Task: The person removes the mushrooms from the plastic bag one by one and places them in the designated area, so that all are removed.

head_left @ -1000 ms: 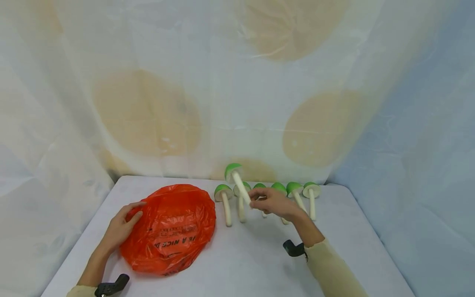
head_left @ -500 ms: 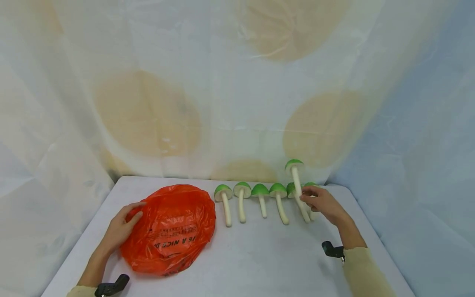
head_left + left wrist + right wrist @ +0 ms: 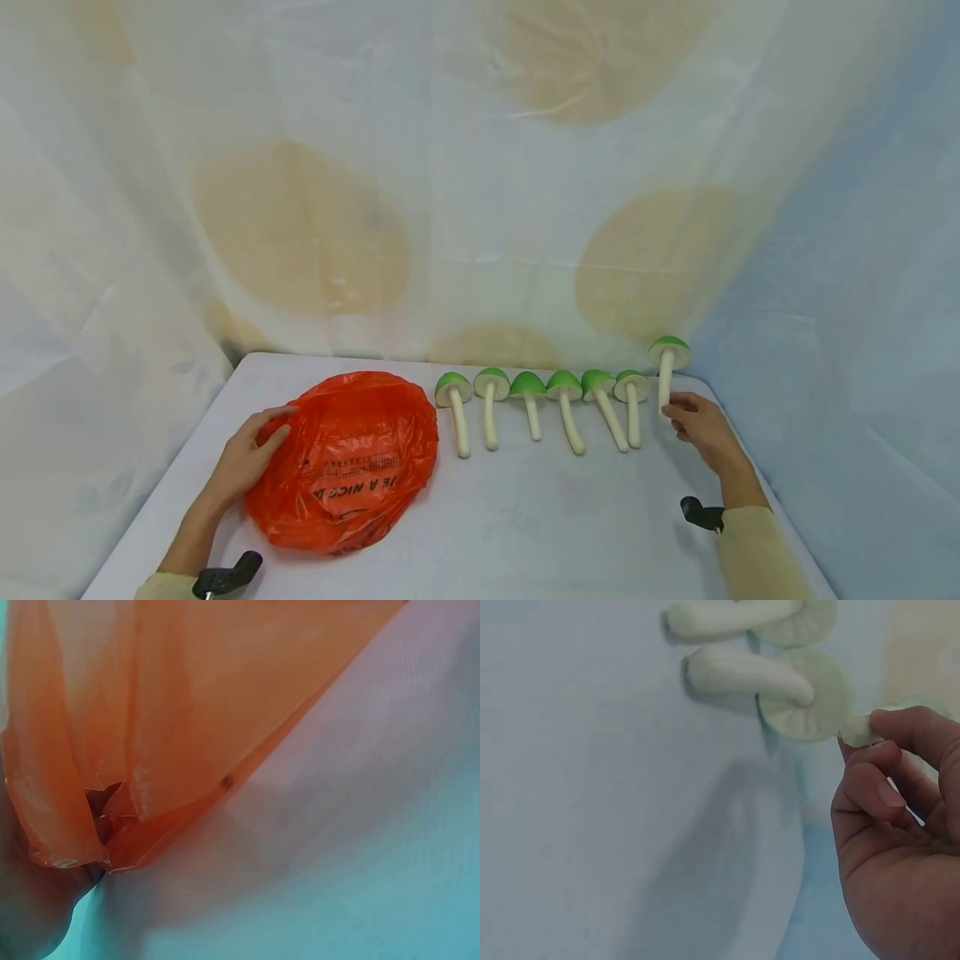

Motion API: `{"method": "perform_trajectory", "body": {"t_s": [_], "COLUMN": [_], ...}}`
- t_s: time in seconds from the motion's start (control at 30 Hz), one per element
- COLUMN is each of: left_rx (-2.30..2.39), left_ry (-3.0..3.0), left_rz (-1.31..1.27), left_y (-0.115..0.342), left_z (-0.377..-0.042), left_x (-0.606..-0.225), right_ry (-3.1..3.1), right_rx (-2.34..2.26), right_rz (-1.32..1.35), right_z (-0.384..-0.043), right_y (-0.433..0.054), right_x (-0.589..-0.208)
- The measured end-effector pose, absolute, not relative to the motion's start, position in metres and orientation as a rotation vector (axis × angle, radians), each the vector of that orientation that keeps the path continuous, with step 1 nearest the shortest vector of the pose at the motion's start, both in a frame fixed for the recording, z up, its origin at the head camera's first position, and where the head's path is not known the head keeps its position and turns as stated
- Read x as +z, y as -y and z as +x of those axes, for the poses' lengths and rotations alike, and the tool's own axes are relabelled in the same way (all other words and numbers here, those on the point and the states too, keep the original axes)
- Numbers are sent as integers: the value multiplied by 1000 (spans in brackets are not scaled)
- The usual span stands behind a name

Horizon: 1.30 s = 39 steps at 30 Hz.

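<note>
My right hand (image 3: 705, 429) pinches the stem end of a toy mushroom (image 3: 666, 375) with a green cap and white stem, held upright at the table's far right. In the right wrist view, the stem end (image 3: 857, 732) shows between thumb and fingers. Left of it, several matching mushrooms (image 3: 567, 417) lie in a row, caps toward the back. My left hand (image 3: 243, 458) holds the left rim of a red plastic bag (image 3: 352, 450), which lies spread out with black print on it. In the left wrist view the bag's film (image 3: 225, 690) hides most of the fingers.
A white-covered table (image 3: 540, 525) bears everything. Behind it hangs a pale sheet (image 3: 480, 208) with tan round patches, close to the mushroom caps. Another sheet (image 3: 840, 375) stands along the right side, near the right arm. Each wrist wears a black camera (image 3: 701, 512).
My right hand has carried the mushroom rightward, from above the row's left part to beyond its right end, and a little lower. The left hand and bag have stayed put.
</note>
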<state>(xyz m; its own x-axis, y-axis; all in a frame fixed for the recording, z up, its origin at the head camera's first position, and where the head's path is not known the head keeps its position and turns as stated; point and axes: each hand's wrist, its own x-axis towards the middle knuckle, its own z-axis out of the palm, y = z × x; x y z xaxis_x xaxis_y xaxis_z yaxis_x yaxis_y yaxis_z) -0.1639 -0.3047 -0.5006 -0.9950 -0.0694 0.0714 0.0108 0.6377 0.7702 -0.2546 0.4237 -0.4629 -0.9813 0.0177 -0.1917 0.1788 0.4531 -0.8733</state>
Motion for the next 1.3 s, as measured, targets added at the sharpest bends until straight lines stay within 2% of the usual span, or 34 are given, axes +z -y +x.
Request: {"method": "perform_trajectory", "body": {"t_s": [0.63, 1.3], "left_rx": [-1297, -1292], "left_ry": [2760, 2737], "left_rz": [28, 21], "left_y": [305, 305], "left_z": [-164, -163], "left_x": [-502, -502], "right_ry": [-2618, -2630], "right_rx": [-1341, -1299], "right_rz": [393, 418], "right_z": [-249, -246], "right_y": [-448, -448], "right_x": [-503, -509]}}
